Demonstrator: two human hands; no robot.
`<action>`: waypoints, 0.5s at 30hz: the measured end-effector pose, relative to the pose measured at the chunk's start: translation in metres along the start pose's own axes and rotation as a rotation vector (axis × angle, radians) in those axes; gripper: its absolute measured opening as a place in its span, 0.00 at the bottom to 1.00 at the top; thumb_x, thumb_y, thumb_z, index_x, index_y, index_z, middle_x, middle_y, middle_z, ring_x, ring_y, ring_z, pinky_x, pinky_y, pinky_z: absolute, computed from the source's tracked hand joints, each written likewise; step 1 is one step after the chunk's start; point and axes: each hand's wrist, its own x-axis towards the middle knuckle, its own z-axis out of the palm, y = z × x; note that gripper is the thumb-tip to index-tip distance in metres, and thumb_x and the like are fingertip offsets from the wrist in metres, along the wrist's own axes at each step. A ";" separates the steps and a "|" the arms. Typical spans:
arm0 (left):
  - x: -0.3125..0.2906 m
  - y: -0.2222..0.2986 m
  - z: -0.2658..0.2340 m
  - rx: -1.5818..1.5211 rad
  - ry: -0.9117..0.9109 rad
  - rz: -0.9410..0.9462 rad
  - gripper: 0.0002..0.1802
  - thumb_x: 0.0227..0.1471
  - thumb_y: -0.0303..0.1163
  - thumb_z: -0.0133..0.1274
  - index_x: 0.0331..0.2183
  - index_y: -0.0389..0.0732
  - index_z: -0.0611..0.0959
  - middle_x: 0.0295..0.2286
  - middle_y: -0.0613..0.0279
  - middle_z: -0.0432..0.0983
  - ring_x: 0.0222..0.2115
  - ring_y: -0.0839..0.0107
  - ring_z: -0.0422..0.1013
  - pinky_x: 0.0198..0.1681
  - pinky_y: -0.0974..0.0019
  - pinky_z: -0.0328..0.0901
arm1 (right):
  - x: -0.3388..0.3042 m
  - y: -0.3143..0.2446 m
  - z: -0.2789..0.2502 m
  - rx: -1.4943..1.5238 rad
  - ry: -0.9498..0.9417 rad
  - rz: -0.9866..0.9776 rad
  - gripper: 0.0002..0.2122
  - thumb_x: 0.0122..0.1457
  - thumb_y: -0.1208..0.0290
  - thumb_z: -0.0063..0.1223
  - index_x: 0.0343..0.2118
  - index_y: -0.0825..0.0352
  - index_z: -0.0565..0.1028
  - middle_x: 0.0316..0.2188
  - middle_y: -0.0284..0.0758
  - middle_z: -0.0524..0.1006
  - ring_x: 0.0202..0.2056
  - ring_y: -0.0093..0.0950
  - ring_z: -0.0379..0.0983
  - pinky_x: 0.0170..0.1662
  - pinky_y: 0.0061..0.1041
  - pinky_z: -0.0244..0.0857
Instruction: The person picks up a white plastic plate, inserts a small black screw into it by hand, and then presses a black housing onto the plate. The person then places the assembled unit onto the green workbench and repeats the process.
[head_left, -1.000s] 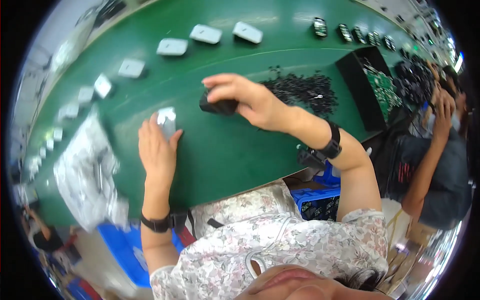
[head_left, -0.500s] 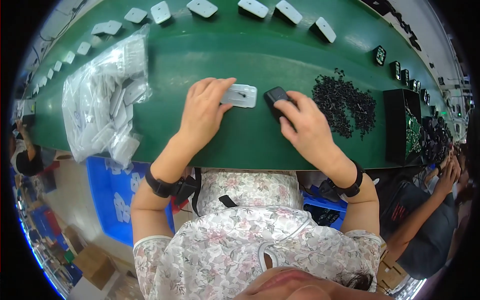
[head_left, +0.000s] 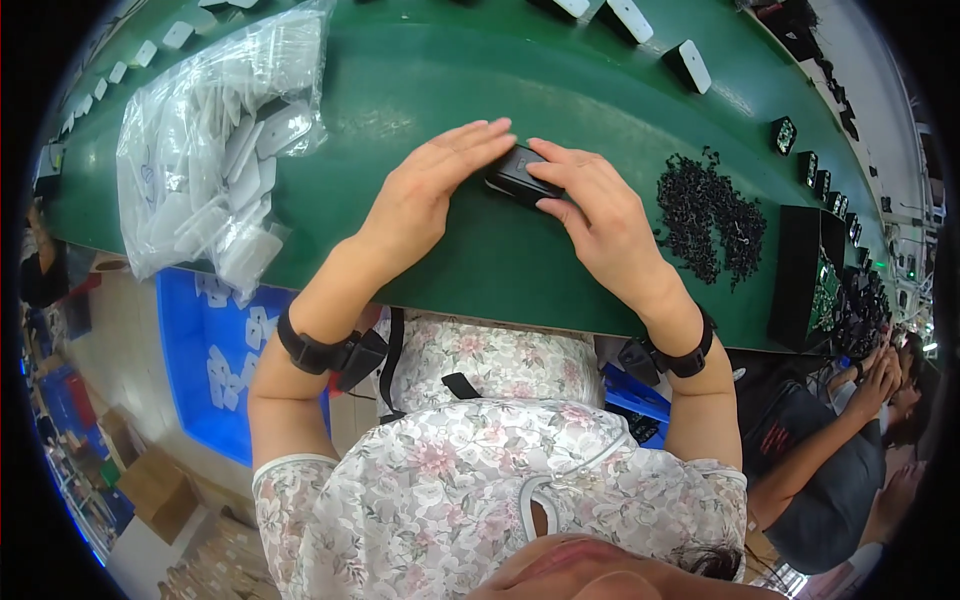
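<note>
Both hands are pressing on a small black housing (head_left: 520,176) lying on the green table (head_left: 420,70). The left hand (head_left: 425,190) is lying flat, fingers extended over its left end. The right hand (head_left: 590,215) is gripping its right end, fingers curled. A clear bag of white parts (head_left: 215,140) is lying well to the left; a pile of small black parts (head_left: 712,215) is lying near the right.

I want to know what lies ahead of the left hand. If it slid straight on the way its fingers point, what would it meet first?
The left hand points up-right; its fingertips already rest on the small black device, so that comes first, with the right hand just beyond.
</note>
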 end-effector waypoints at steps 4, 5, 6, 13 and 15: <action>-0.003 -0.003 0.002 0.230 -0.105 0.076 0.29 0.45 0.16 0.42 0.51 0.45 0.73 0.51 0.62 0.68 0.52 0.60 0.64 0.55 0.58 0.59 | 0.002 0.003 0.001 -0.031 -0.083 -0.014 0.16 0.46 0.83 0.56 0.41 0.69 0.73 0.46 0.38 0.74 0.44 0.37 0.71 0.46 0.31 0.67; -0.005 -0.002 0.002 0.223 -0.109 0.066 0.29 0.45 0.16 0.42 0.51 0.45 0.73 0.51 0.62 0.68 0.52 0.60 0.64 0.55 0.58 0.59 | 0.002 0.003 0.002 -0.026 -0.092 -0.007 0.16 0.46 0.83 0.56 0.41 0.69 0.73 0.46 0.38 0.74 0.44 0.37 0.71 0.46 0.31 0.67; -0.005 -0.002 0.002 0.252 -0.112 0.073 0.29 0.45 0.17 0.42 0.51 0.45 0.74 0.51 0.63 0.68 0.52 0.61 0.64 0.55 0.58 0.58 | 0.003 0.003 0.003 -0.035 -0.091 -0.016 0.16 0.46 0.84 0.55 0.40 0.68 0.74 0.46 0.37 0.74 0.44 0.37 0.71 0.45 0.30 0.67; -0.004 0.007 -0.004 0.450 -0.179 0.099 0.28 0.45 0.19 0.44 0.51 0.45 0.73 0.52 0.65 0.68 0.52 0.65 0.65 0.54 0.59 0.59 | -0.003 -0.004 0.013 -0.156 -0.050 0.027 0.18 0.43 0.89 0.51 0.41 0.69 0.75 0.46 0.37 0.74 0.43 0.36 0.72 0.40 0.28 0.71; -0.003 0.012 -0.004 0.493 -0.189 0.105 0.28 0.45 0.20 0.45 0.51 0.45 0.73 0.52 0.65 0.67 0.52 0.65 0.65 0.53 0.59 0.59 | -0.005 -0.003 0.018 -0.168 -0.009 0.019 0.19 0.43 0.89 0.51 0.41 0.69 0.75 0.46 0.38 0.74 0.42 0.36 0.71 0.39 0.28 0.71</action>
